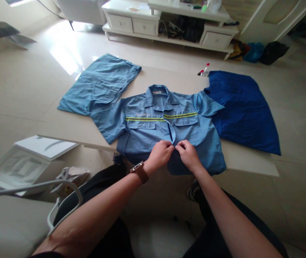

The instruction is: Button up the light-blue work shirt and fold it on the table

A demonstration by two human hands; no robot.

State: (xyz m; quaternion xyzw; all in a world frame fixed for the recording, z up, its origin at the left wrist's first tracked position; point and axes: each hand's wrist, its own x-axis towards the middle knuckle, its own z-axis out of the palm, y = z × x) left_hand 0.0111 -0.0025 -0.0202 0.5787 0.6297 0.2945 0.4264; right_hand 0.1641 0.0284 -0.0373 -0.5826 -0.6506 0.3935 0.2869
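A light blue short-sleeved work shirt [153, 125] with a yellow reflective stripe lies face up on a low beige table [69, 125], collar away from me. My left hand [160, 154], with a brown-strapped watch on its wrist, pinches the left front edge of the shirt near the hem. My right hand [187, 153] pinches the right front edge beside it. The two hands touch at the shirt's placket, fingers curled on the cloth. The placket gapes open a little just above them.
Another light blue garment [101, 84] lies at the table's back left, a dark blue one [243, 107] at the right. A small red-capped item [204, 70] sits at the far edge. White drawers [169, 25] stand behind; a white stool [34, 150] is left.
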